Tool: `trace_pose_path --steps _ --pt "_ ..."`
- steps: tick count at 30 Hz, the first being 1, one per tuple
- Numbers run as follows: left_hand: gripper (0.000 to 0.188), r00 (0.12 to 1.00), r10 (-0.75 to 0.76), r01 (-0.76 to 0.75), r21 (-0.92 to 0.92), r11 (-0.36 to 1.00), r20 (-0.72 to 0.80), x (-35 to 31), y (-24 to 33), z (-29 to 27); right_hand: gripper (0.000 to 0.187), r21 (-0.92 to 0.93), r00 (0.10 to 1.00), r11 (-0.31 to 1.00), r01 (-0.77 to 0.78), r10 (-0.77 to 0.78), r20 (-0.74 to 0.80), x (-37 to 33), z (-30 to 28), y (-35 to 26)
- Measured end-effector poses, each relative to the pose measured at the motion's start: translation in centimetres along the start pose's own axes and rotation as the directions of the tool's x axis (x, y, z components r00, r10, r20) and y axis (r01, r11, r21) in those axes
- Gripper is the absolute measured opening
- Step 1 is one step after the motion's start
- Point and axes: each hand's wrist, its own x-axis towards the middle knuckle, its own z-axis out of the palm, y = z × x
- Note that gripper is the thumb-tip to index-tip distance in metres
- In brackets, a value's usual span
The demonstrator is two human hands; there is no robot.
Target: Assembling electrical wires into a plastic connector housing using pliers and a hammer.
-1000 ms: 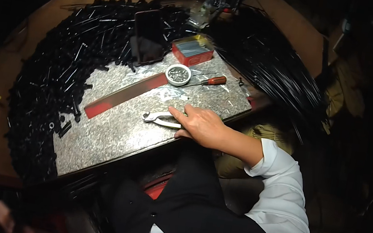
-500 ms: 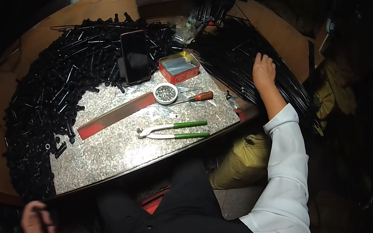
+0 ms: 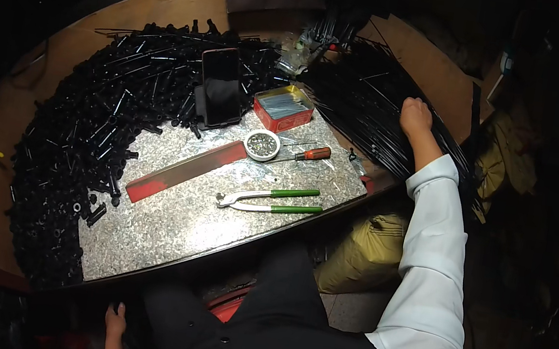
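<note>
Low at the bottom edge, left hand (image 3: 115, 318) down below the table rim in shadow, grip impossible to tell. Above it, speckled metal sheet (image 3: 163, 229) at frame centre, carrying green-handled pliers (image 3: 269, 198), a long red strip (image 3: 182, 171), a small round dish of screws (image 3: 262, 145) and a red-handled screwdriver (image 3: 308, 153). Further up, a red tin (image 3: 284, 107) and a propped dark phone (image 3: 220, 86) beside a heap of black parts (image 3: 82, 138). At upper right, right hand (image 3: 416, 117) closed on a bundle of black rods (image 3: 370, 101).
</note>
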Motion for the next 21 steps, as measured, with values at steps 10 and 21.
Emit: trace_pose_path --steps 10,21 --pt "0.051 0.995 0.081 -0.079 -0.036 0.996 0.055 -2.8 3.2 -1.0 0.036 0.105 0.998 0.994 0.006 -0.012 0.062 -0.2 -5.1 0.9" --pt "0.052 0.970 0.160 -0.177 0.086 0.980 0.181 -4.1 4.1 -1.4 0.031 -0.040 0.987 0.991 0.125 -0.120 0.109 1.6 -17.3 2.7"
